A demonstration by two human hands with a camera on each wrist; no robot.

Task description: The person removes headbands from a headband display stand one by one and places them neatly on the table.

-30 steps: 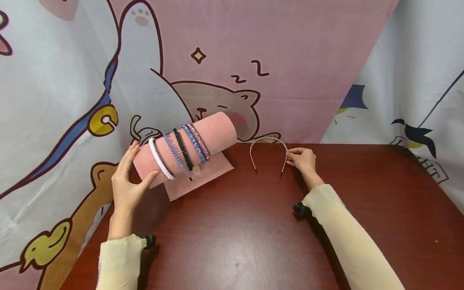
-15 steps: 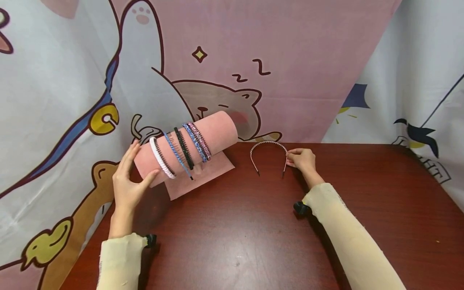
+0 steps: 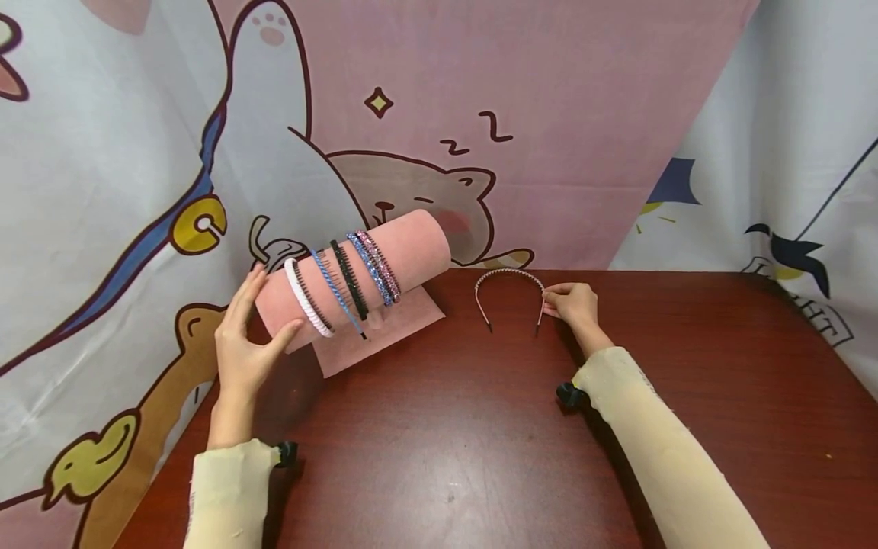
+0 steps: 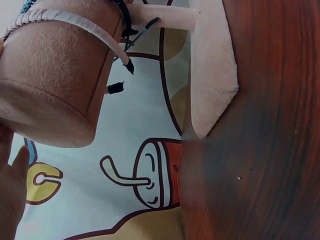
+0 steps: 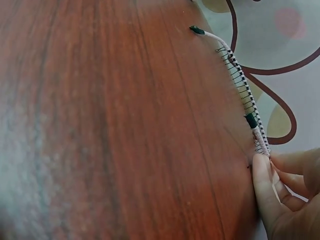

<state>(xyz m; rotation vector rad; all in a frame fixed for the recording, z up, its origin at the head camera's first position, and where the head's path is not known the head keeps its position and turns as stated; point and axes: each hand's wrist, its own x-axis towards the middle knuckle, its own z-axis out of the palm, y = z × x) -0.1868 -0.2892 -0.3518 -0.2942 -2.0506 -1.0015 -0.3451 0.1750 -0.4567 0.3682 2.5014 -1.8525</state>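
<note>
In the head view my left hand grips the left end of a pink headband stand, thumb in front and fingers behind. The padded roll is tilted, right end higher. Around it sit a white headband, a thin blue one, a black toothed one, and glittery blue and pink ones side by side. Between thumb and fingertips, my right hand pinches one leg of a slim pale pink headband. Its wire teeth and dark end caps show in the right wrist view, where the headband stands close over the table.
The stand's flat pink base lies on the dark red-brown wooden table under the roll. A printed cartoon curtain hangs right behind the table's back edge and along both sides. The roll's left end is near the left curtain.
The pale pink headband has tipped slightly, its arch a little lower and its tips a little further right. Both hands keep their holds with hardly any movement.
</note>
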